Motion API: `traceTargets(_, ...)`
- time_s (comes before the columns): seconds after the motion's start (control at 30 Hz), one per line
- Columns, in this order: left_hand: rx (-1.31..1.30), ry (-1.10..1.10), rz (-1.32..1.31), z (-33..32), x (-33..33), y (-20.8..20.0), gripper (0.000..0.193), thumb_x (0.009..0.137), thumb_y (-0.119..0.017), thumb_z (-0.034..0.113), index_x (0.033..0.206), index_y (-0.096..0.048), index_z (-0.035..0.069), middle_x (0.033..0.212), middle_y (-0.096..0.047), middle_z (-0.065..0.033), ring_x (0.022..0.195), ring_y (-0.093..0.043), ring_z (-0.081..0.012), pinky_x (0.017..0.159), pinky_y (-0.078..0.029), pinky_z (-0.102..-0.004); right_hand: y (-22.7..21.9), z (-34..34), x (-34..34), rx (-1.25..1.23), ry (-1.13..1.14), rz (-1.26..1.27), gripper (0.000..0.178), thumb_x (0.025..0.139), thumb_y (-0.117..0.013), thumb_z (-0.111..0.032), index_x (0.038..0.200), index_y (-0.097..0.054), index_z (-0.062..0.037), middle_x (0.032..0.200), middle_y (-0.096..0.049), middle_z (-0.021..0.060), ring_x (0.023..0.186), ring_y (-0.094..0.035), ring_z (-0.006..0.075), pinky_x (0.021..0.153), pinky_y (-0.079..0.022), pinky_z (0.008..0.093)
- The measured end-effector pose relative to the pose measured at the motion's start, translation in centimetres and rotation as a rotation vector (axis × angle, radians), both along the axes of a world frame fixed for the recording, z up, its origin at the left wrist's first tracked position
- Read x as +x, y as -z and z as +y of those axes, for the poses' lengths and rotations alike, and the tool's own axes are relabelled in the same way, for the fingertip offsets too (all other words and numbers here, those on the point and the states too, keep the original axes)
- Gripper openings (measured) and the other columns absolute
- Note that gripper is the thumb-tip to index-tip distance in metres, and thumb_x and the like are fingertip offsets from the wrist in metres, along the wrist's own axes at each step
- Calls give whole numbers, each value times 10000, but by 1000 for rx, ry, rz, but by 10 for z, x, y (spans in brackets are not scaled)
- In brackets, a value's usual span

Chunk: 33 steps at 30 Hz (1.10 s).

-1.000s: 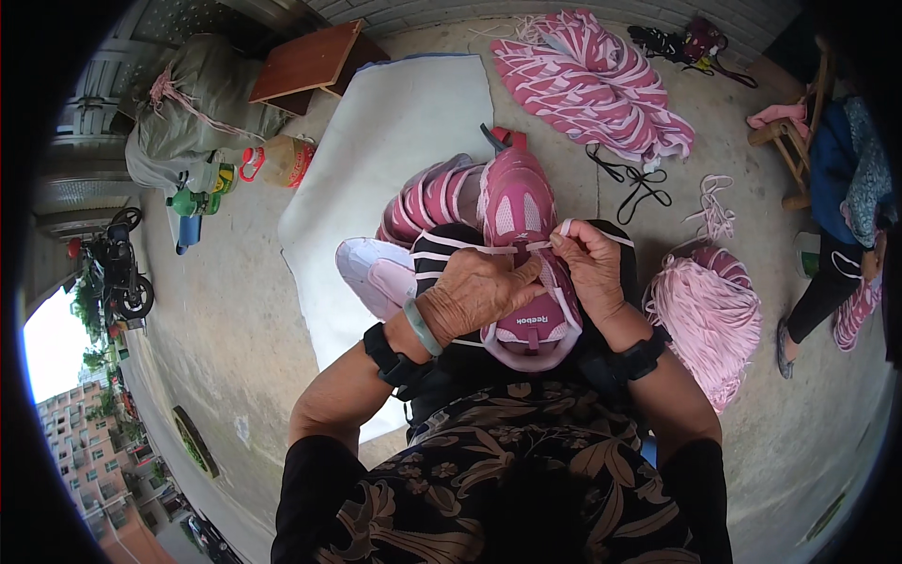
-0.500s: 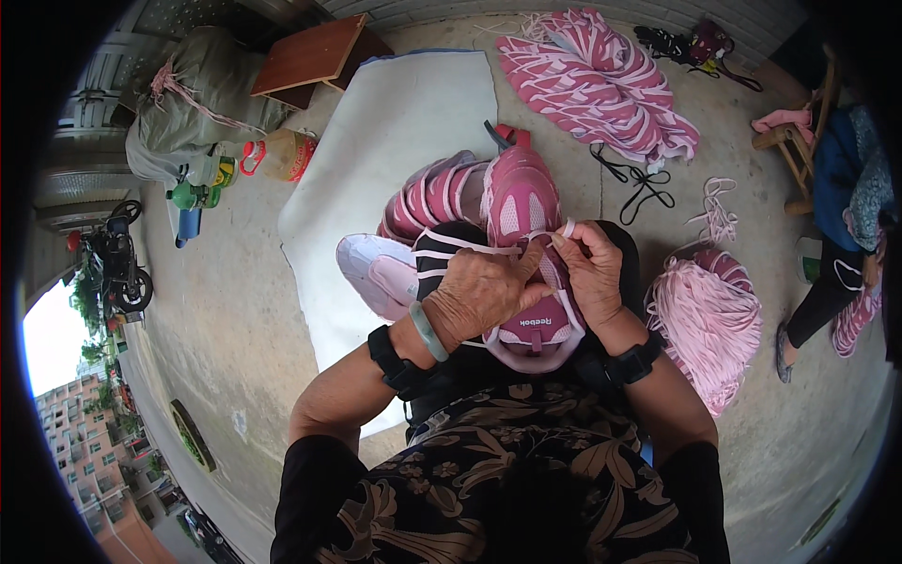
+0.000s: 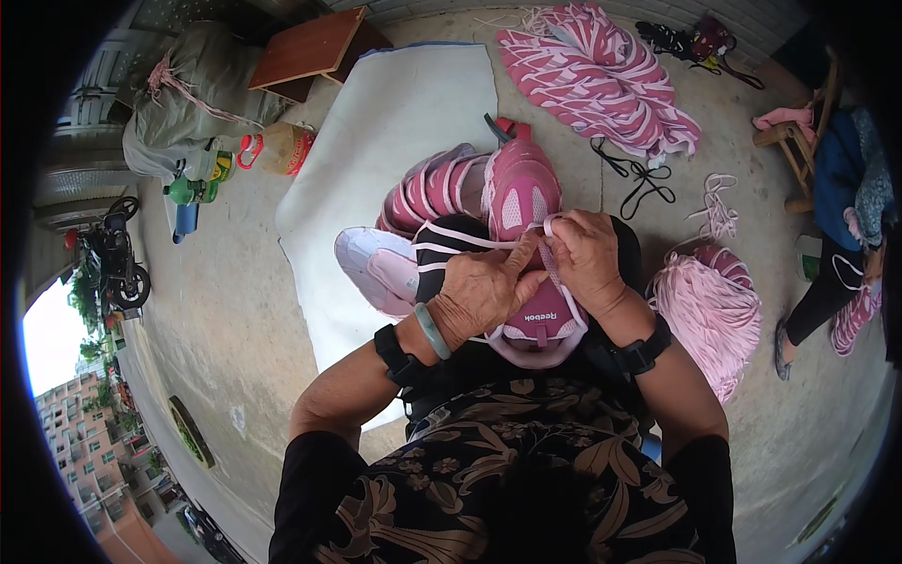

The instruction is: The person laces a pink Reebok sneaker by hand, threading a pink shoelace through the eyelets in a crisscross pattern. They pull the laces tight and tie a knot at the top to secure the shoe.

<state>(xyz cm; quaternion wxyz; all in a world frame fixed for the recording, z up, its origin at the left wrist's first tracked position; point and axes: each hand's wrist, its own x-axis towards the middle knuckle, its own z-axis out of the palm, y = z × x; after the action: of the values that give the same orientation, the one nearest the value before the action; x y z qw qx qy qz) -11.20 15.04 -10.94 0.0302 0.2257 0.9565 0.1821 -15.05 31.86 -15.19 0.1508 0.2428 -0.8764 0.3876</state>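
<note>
A pink shoe upper (image 3: pixel 522 182) lies across my lap, its toe pointing away and its heel collar toward me. My left hand (image 3: pixel 477 287) grips its left side, index finger and thumb stretched over the middle near the eyelets. Pinched in my right hand (image 3: pixel 587 256) is a pale pink shoelace (image 3: pixel 551 224), drawn into a small loop at the upper's front eyelets. More lace runs leftward over my dark-clad leg. To the left are a stack of laced uppers (image 3: pixel 434 195) and an upper with its pale inside showing (image 3: pixel 376 268). The right fingertips are partly hidden.
A white sheet (image 3: pixel 404 113) covers the floor ahead. Bundled laced uppers (image 3: pixel 601 80) lie beyond; a heap of pink laces (image 3: pixel 709 310) sits at right, near loose black cord (image 3: pixel 644 183). Bottles (image 3: pixel 282 148) and a wooden stool (image 3: pixel 310 52) stand left. Another person (image 3: pixel 836 273) sits right.
My right hand has closed in over the upper's right side, its fingers curling tighter on the lace. My left hand stays on the upper, almost still.
</note>
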Motion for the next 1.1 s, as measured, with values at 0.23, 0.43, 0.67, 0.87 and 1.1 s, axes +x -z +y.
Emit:
traceTargets(0.23, 145, -21, 127, 3, 21, 25, 568, 803, -592, 291, 1185, -386, -76, 584, -547, -103, 465, -558, -244, 385, -421, -348, 4, -6, 22, 38, 109, -19, 124, 699, -581, -61, 819, -554, -74, 748, -565, 50, 736, -555, 247, 728, -370, 375)
traceTargets(0.43, 19, -43, 140, 9, 45, 34, 579, 783, -610, 252, 1204, -380, -74, 646, -549, -113, 496, -566, -242, 415, -435, -336, 16, -7, 42, 11, 140, 54, 103, 738, -580, -98, 832, -542, -76, 751, -557, 49, 721, -543, 260, 738, -356, 386)
traceTargets(0.67, 166, -27, 46, -1, 24, 20, 467, 825, -574, 257, 1139, -399, -41, 610, -577, -107, 520, -587, -294, 454, -453, -375, 17, -4, 34, 114, 163, -78, 162, 788, -571, -203, 858, -543, -59, 788, -603, 96, 723, -566, 289, 730, -372, 385)
traceTargets(0.87, 413, 26, -178, -35, -1, -24, 180, 815, -512, 129, 937, -475, 3, 690, -587, -179, 694, -604, -352, 613, -481, -409, -39, 18, 15, 311, 138, -408, 198, 788, -591, -168, 943, -557, -49, 742, -609, 108, 679, -599, 255, 654, -462, 344)
traceTargets(1.1, 319, 112, -77, -37, -4, -79, 148, 773, -555, 15, 906, -492, 24, 738, -597, -145, 719, -599, -313, 646, -460, -357, -94, -35, 11, -606, -543, -848, 196, 798, -530, 12, 989, -572, 5, 894, -586, 36, 815, -531, 87, 752, -443, 239)
